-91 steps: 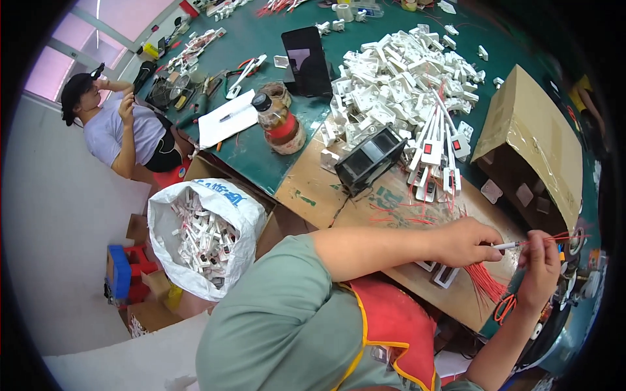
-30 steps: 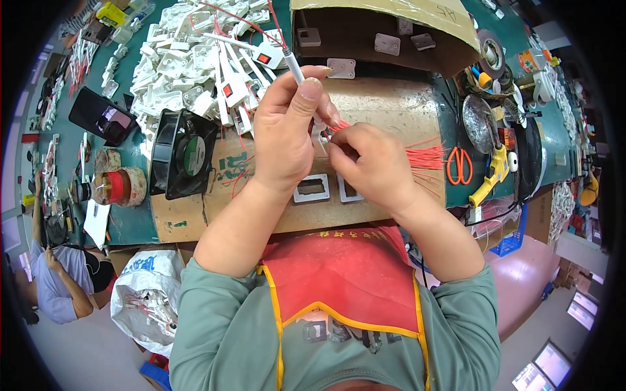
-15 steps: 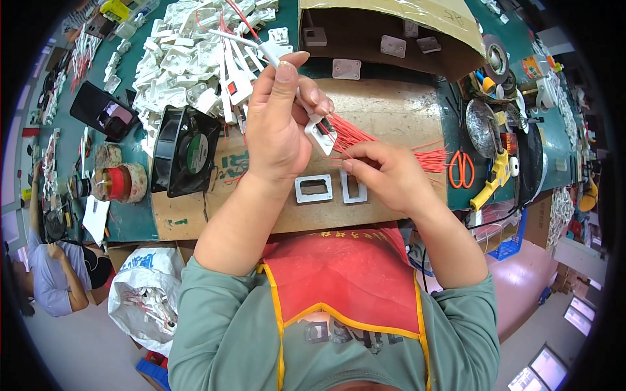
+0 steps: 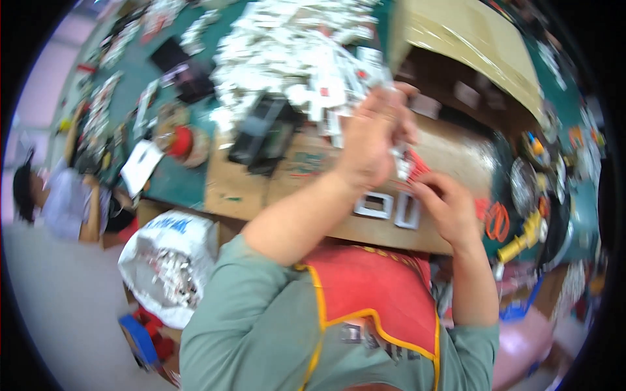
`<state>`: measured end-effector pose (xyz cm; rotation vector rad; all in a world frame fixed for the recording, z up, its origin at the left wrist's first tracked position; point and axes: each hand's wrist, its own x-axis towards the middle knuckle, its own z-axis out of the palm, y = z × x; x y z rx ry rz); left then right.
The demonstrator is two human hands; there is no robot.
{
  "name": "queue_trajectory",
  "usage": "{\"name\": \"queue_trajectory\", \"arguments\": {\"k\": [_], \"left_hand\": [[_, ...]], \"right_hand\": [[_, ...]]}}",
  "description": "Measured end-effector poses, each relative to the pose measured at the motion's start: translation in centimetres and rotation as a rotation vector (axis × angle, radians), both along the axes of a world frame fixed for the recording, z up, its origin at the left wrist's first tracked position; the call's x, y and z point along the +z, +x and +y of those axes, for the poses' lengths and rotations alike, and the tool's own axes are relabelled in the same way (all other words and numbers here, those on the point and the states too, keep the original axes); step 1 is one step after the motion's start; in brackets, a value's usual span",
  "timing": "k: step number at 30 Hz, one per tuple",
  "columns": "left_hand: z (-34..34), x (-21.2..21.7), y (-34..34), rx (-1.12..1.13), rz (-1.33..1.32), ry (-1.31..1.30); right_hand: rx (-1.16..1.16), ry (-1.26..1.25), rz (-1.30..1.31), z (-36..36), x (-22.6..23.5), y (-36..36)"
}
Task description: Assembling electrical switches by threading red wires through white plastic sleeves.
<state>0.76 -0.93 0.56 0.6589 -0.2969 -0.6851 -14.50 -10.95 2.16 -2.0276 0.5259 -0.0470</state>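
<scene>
The picture is smeared by motion. My left hand (image 4: 373, 140) is raised over the cardboard work surface (image 4: 313, 195), its fingers closed round a white plastic part (image 4: 400, 164) that is mostly hidden by them. Just to its right, my right hand (image 4: 450, 205) is closed, thumb and forefinger pinched at a thin red wire by that part. A bundle of red wires (image 4: 418, 165) lies behind the right fingertips. Below the hands are two pale rectangular frames, a wider one (image 4: 360, 210) and a narrow one (image 4: 417, 212).
A heap of white plastic parts (image 4: 274, 58) covers the table's far side. An open cardboard box (image 4: 469, 39) stands far right. A black fan (image 4: 264, 133) is left of my hands; red-handled scissors (image 4: 497, 221) and a yellow tool (image 4: 520, 244) lie right. A white sack (image 4: 140, 260) holds parts.
The whole view has swung, so the table and both hands appear farther right and lower, and blurred. Both hands keep about the same hold, close together at the white part.
</scene>
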Motion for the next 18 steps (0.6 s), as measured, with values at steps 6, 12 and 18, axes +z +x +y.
{"name": "queue_trajectory", "arguments": {"k": [6,12,18], "left_hand": [[-0.3,-0.6,-0.1,-0.063,0.062,-0.067],[0.0,-0.4,0.2,-0.060,0.046,-0.100],[-0.1,-0.5,-0.1,-0.058,0.046,-0.113]], "right_hand": [[-0.141,0.236,-0.077,0.8,-1.3,0.6],[-0.115,0.159,-0.112,1.6,-1.7,1.5],[-0.075,0.038,-0.127,1.7,-2.0,1.4]]}}
